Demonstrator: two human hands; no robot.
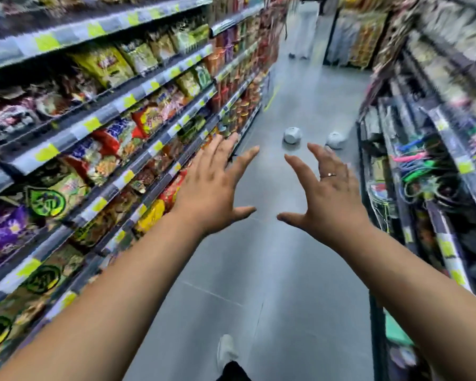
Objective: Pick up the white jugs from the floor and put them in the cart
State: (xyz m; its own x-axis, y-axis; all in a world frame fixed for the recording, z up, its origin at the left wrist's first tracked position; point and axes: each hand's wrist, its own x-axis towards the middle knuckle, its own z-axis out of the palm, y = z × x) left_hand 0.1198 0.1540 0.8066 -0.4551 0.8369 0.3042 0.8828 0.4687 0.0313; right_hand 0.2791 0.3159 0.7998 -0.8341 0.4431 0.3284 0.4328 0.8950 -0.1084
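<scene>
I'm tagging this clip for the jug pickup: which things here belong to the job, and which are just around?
For the job: left jug, right jug, both white, on the floor ahead; left hand, right hand, both open and empty. No cart shows.
Just around: snack packets on the left; right shelves; person at the aisle's far end.

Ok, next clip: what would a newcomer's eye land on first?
The left hand and right hand reach forward mid-frame, fingers spread, holding nothing. Beyond them a white jug and a second jug lie apart on the grey floor, mid-aisle. Packed snack shelves fill the left side.
</scene>
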